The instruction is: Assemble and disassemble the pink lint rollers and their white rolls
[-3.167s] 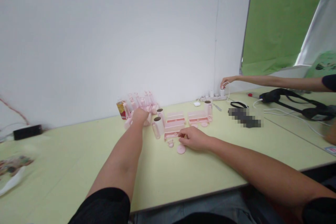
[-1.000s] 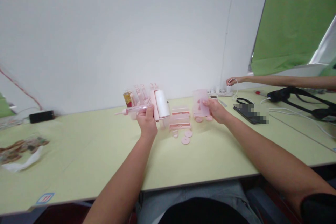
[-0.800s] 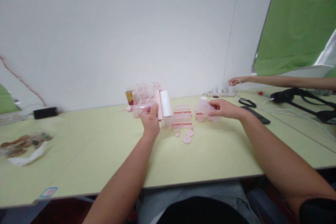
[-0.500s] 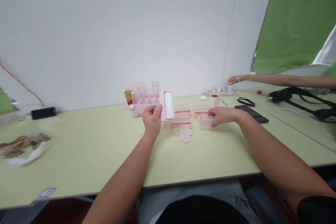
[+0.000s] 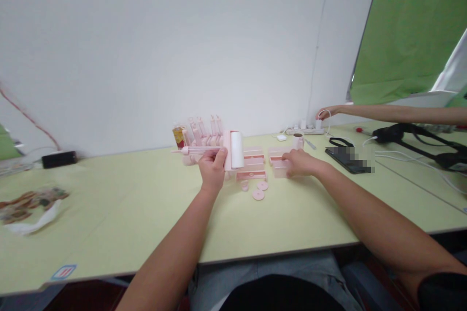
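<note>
My left hand (image 5: 212,169) is wrapped round the pink handle of a lint roller with a white roll (image 5: 237,149), held above the table with its handle pointing left. My right hand (image 5: 302,162) has its fingers curled down on a translucent pink box (image 5: 280,170) at the right of the pink pieces; its fingertips are partly hidden. Between the hands lie a pink tray-like piece (image 5: 251,176), two round pink discs (image 5: 259,195) and a small pink cap-like part (image 5: 244,185). Behind the lint roller stand several pink handled pieces (image 5: 199,130).
A yellow-labelled bottle (image 5: 178,136) stands behind on the left. A cardboard-cored roll (image 5: 298,141) is beyond my right hand. Another person's hand (image 5: 324,112) is at a power strip (image 5: 304,131). A dark tablet-like device (image 5: 346,159) and black straps (image 5: 401,136) lie right.
My right hand has moved slightly left, with the translucent box now further left against the pink pieces. My left hand keeps its hold on the lint roller, almost still.
</note>
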A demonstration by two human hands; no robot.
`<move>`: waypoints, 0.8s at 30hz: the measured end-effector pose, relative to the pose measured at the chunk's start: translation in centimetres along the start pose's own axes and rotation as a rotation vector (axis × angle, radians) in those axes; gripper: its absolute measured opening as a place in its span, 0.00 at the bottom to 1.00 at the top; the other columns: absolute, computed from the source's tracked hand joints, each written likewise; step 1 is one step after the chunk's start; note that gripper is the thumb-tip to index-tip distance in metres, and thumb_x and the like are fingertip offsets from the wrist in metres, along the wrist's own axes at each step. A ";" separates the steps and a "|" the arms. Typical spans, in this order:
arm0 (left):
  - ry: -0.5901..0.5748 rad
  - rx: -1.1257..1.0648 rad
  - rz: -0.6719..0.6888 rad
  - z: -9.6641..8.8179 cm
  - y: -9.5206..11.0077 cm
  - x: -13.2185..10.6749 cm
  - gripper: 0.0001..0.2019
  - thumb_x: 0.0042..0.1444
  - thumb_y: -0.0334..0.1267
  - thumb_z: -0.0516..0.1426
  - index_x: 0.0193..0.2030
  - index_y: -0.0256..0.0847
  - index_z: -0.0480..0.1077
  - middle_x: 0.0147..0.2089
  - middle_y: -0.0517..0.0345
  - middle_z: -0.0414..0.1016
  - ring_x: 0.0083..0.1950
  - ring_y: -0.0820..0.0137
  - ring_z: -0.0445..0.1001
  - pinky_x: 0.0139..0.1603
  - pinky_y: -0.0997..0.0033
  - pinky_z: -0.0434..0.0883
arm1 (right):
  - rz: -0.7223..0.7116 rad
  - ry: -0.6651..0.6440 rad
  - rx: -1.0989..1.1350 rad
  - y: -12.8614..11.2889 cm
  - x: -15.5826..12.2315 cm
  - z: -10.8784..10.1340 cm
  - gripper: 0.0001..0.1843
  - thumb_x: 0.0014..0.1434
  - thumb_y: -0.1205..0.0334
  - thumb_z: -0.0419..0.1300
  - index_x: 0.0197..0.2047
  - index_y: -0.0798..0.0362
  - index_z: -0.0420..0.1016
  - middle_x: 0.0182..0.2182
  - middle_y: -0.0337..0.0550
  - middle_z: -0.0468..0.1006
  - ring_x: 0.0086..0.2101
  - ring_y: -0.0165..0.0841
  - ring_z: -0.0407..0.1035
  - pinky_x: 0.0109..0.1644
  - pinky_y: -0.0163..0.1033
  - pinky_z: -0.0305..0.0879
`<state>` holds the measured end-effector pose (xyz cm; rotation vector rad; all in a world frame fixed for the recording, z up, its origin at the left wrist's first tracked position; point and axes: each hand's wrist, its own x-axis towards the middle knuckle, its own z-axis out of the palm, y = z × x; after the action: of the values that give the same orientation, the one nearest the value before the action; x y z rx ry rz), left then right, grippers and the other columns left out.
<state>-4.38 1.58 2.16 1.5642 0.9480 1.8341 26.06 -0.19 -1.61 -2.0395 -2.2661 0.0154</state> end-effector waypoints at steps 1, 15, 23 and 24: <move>-0.002 0.006 -0.001 0.0 0.0 -0.1 0.15 0.51 0.46 0.61 0.31 0.32 0.75 0.26 0.57 0.73 0.28 0.73 0.69 0.31 0.75 0.66 | 0.006 0.003 0.001 -0.1 0.0 0.0 0.37 0.44 0.55 0.65 0.59 0.49 0.69 0.50 0.56 0.71 0.49 0.50 0.65 0.48 0.46 0.59; -0.119 0.061 -0.004 0.2 -0.5 -0.9 0.16 0.53 0.48 0.60 0.31 0.32 0.74 0.27 0.57 0.73 0.28 0.74 0.67 0.29 0.75 0.65 | -0.169 0.509 0.449 -3.3 -0.5 -0.6 0.23 0.58 0.46 0.58 0.49 0.54 0.75 0.43 0.50 0.77 0.43 0.41 0.68 0.49 0.45 0.60; -0.298 0.025 -0.061 1.3 -0.3 -3.1 0.17 0.51 0.48 0.62 0.33 0.33 0.75 0.25 0.58 0.73 0.24 0.75 0.67 0.24 0.76 0.64 | -0.538 0.271 0.992 -8.3 -1.8 0.4 0.25 0.63 0.43 0.52 0.47 0.56 0.74 0.37 0.44 0.77 0.36 0.34 0.68 0.39 0.37 0.62; -0.332 0.015 -0.074 1.5 -0.1 -3.3 0.17 0.51 0.48 0.62 0.33 0.33 0.75 0.24 0.58 0.73 0.23 0.75 0.67 0.23 0.77 0.64 | -0.563 0.237 1.047 -8.6 -1.8 0.6 0.26 0.62 0.42 0.52 0.46 0.57 0.74 0.36 0.44 0.76 0.35 0.34 0.68 0.38 0.37 0.62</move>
<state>-2.35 -0.69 0.22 1.7498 0.8523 1.4596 17.71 -2.90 -1.69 -0.8164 -1.9263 0.6991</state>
